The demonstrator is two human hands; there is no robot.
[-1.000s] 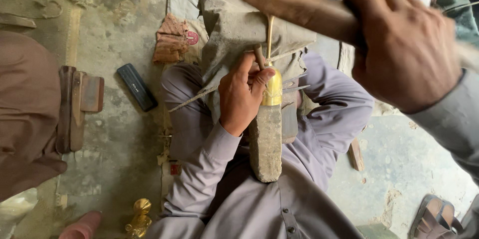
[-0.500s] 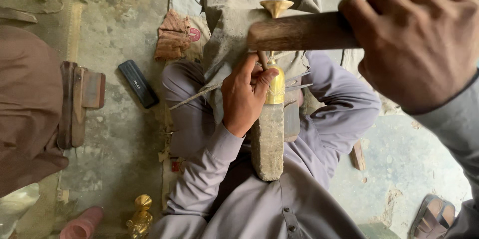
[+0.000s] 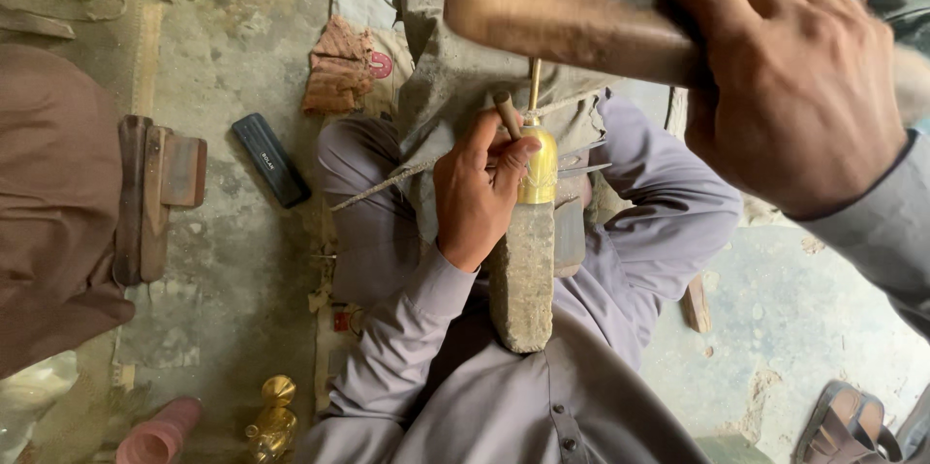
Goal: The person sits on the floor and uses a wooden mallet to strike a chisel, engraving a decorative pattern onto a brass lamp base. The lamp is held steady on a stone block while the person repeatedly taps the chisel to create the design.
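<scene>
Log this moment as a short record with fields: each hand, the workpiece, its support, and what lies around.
left hand: holds a small punch against the brass piece
right hand: raised, gripping a wooden mallet
workpiece: shiny brass piece, thin stem pointing away
support: rough stone block resting on the lap
floor left: black case, reddish rag, brass ornament, pink cup
floor right: sandal
</scene>
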